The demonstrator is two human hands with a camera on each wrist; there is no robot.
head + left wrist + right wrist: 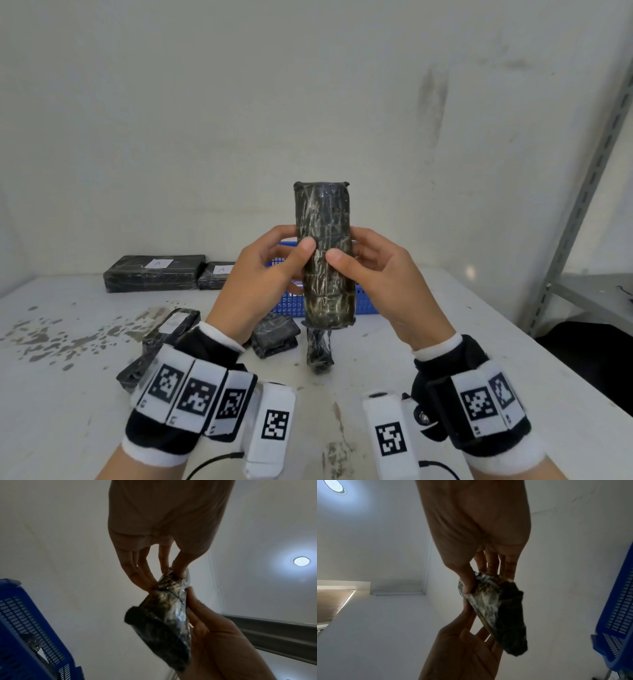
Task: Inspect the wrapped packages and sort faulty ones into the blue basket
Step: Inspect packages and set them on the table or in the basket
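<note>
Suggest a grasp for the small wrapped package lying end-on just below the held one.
Pinch the small package across its long sides, coming from above. It lies flat on the table, narrow, and clear of the neighbouring package, so fingers likely fit either side.

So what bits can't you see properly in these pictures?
- Inside of the blue slotted plastic basket: head view, hidden by both hands and the held package; cut off by the edge in both wrist views.
- Back face of the long black shiny-wrapped package: turned away in the head view, dark and blurred in the wrist views.
- Writing on the white paper labels on the far flat packages: too small to read.
</note>
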